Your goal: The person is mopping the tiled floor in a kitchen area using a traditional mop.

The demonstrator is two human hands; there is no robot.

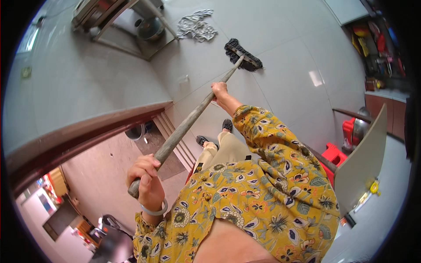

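A mop with a long wooden handle (184, 128) runs diagonally across the view. Near its butt end my left hand (146, 177), with a pale bangle at the wrist, is wrapped around the wood. Further down the shaft my right hand (219, 91) grips it as well, the arm stretched forward. The dark string mop head (243, 56) lies flat on the pale tiled floor (283, 42), beyond my feet. A crumpled striped cloth (197, 26) is on the floor to the left of the mop head, apart from it.
A metal rack (131, 49) with a pot (150, 29) on its lower shelf stands at the upper left. A doorway with a dark red frame (98, 128) opens at my left, a bucket (135, 131) beyond it. At my right are a red plastic stool (334, 157) and a board (365, 154).
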